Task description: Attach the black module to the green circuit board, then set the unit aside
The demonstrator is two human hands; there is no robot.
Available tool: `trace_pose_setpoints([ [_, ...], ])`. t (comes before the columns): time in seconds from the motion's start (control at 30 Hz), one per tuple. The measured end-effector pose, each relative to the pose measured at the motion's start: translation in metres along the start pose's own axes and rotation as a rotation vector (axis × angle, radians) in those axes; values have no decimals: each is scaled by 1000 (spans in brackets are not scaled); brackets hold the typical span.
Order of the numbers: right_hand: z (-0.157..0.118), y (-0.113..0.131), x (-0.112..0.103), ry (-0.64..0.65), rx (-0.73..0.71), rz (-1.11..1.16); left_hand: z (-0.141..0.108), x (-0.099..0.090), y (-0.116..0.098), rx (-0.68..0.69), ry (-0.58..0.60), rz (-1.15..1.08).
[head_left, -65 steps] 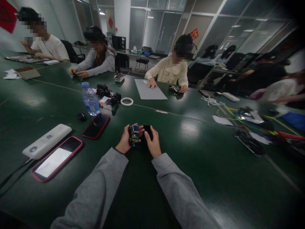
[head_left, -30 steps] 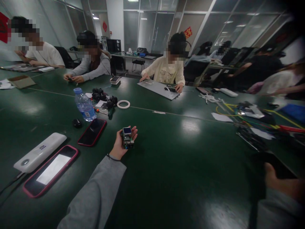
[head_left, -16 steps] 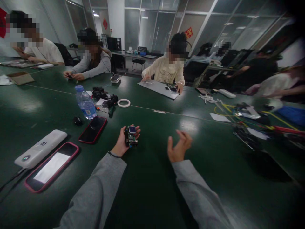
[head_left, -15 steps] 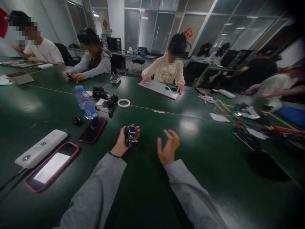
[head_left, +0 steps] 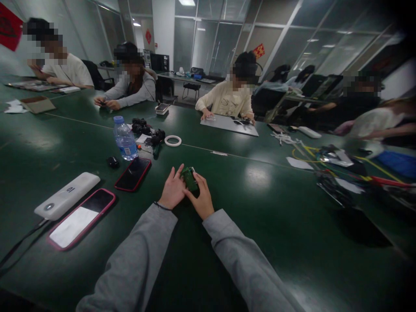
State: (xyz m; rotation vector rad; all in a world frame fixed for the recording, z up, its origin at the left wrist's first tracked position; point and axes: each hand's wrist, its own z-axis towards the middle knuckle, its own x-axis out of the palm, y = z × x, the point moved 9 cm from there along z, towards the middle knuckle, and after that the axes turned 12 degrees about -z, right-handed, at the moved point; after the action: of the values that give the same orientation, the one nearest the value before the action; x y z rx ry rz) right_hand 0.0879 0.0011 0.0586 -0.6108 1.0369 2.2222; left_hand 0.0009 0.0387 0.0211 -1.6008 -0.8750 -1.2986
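Note:
A small green circuit board (head_left: 190, 179) is held above the table in front of me, its plain green face towards me. My right hand (head_left: 203, 197) grips it by the edges, thumb at the lower side and fingers along the right. My left hand (head_left: 172, 189) is close against the board's left side, fingers stretched out and palm turned partly up. Whether the left fingertips touch the board I cannot tell. Any parts on the board's far face are hidden.
Left of my hands lie a dark phone (head_left: 133, 174), a phone with a lit screen (head_left: 81, 220) and a white power bank (head_left: 67, 196). A water bottle (head_left: 125, 139) and a tape roll (head_left: 173, 141) stand beyond. Tangled cables (head_left: 334, 158) lie right. Several people sit around.
My right hand has moved left and taken hold of the circuit board. The board has turned over from its component side, and my left hand's fingers have straightened.

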Motion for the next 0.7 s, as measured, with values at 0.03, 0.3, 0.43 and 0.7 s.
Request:
trace_pose_setpoints([
  [0.03,0,-3,-3,-36,27,37,-2,6,1,4,32,-2],
  [0.3,-8,-68,-4,-194,450,354,-14,29,13,-52,118,9],
  [0.43,-16,-103,-1,-145,692,717,-13,26,19,-128,130,47],
  [0.7,-80,-223,-157,-301,1137,644,-5,-2,12,-140,48,201],
])
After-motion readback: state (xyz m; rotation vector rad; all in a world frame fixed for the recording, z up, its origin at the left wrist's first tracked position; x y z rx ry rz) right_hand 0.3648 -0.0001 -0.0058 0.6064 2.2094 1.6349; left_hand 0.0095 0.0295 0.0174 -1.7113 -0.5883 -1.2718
